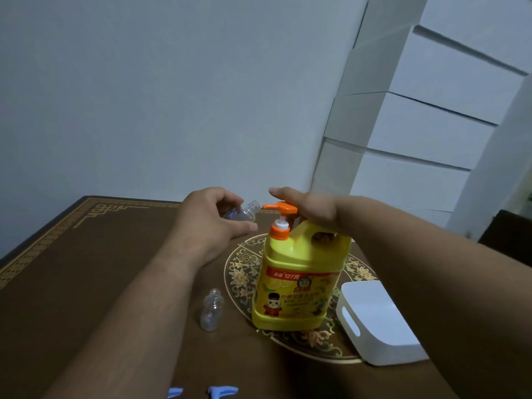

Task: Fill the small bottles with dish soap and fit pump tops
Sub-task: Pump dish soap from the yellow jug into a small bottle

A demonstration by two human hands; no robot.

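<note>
Left hand (pixel 207 217) grip curled round 1 clear small bottle (pixel 244 212), mouth tipped at the orange pump (pixel 280 209). Right hand (pixel 309 210) rests flat on that pump, fingers straight, holding nothing; yellow soap jug (pixel 299 283) upright on counter (pixel 86 283).

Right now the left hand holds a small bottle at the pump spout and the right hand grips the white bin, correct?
Not quite. In the head view the right hand rests on the yellow jug, not the white bin. The left hand does hold a small bottle at the pump spout.

Bottle (pixel 212 310) left of jug (pixel 299 280); tray (pixel 380 321) right
</note>
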